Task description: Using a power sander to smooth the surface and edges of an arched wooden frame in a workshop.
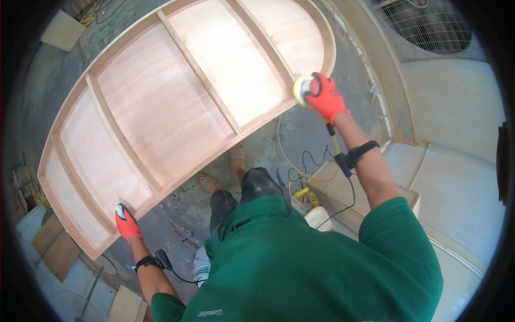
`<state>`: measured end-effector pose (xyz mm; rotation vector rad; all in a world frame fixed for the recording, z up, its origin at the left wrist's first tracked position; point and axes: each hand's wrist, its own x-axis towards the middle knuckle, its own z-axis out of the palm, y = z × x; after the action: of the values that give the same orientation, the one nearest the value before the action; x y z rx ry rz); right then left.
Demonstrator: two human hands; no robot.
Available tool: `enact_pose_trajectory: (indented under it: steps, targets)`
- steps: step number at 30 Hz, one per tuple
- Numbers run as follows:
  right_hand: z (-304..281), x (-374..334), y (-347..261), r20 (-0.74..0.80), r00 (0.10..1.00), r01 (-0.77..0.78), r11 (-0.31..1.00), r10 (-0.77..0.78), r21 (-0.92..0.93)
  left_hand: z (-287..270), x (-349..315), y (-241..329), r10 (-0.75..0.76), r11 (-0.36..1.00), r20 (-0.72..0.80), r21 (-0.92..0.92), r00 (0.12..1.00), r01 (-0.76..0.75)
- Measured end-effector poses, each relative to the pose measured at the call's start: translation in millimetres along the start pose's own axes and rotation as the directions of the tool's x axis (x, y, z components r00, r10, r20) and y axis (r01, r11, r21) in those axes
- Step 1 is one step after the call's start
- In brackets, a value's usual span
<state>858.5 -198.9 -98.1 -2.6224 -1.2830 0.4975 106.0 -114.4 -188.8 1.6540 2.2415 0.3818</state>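
Observation:
A large plywood panel (161, 102) with a wooden frame, cross ribs and one rounded end stands tilted in front of me. My left hand (126, 222), in an orange glove, grips its lower frame edge near the left end. My right hand (328, 99), also in an orange glove, holds a round sander with a yellow pad (303, 89) against the frame edge near the rounded end. A hose or cable hangs from the sander past my right wrist.
My sandalled feet (222, 172) stand on a dusty concrete floor below the panel. Yellow and black cables (300, 185) lie coiled by a wooden box at the right. A large fan grille (429, 27) is at the upper right. Board offcuts (53, 244) lie at the lower left.

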Motion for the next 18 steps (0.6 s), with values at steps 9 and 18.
enact_pose_trajectory:
  steps: [9,18]
  targets:
    - [-4,49,58,-0.096,0.947,-0.296,0.95,0.305,0.101,-13,-7,7,-0.067,0.997,0.058,-0.037,0.996,0.069]
    - [77,-92,-111,-0.11,0.98,0.165,0.986,-0.163,0.01,4,-4,7,0.116,0.988,-0.065,0.112,0.991,-0.108]
